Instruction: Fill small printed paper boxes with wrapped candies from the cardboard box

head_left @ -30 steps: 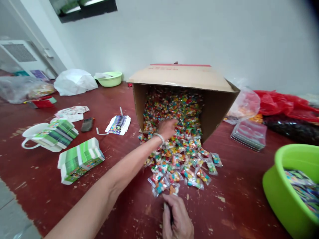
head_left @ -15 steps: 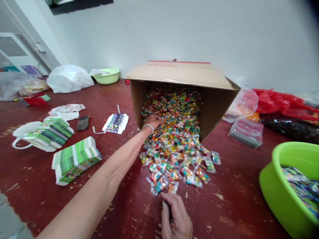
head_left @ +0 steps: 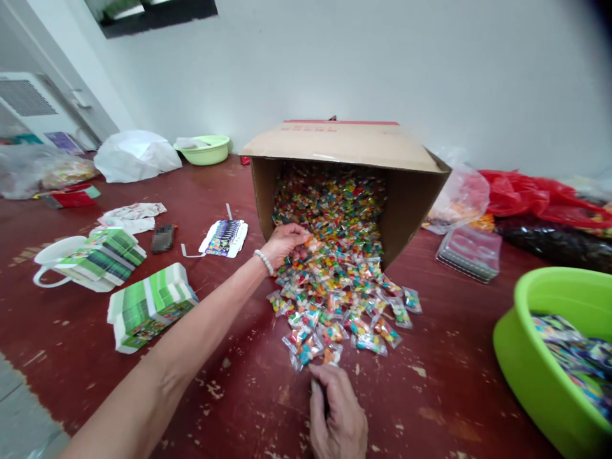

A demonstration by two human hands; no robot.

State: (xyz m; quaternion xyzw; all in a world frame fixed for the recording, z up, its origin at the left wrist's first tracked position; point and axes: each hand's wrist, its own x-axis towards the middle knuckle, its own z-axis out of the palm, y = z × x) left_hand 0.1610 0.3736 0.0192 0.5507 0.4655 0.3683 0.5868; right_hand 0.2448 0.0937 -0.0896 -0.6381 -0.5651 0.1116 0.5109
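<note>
A cardboard box (head_left: 344,143) lies on its side on the red floor, and small clear packets of coloured candy (head_left: 342,299) spill out of its mouth. My left hand (head_left: 285,241), with a bead bracelet on the wrist, reaches into the pile at the box's left edge, fingers curled round some packets. My right hand (head_left: 337,417) rests at the bottom of the view just below the nearest packets, fingers pressed together on a thin dark thing I cannot make out.
A bright green basin (head_left: 549,357) holding printed packets sits at the right. Stacks of green flat cartons (head_left: 150,305) and a white mug (head_left: 57,261) lie at the left. Red and clear plastic bags (head_left: 540,197) line the wall on the right.
My left hand has pulled back from deep in the box's mouth toward its left front edge, now curled on packets. My right hand has barely moved.
</note>
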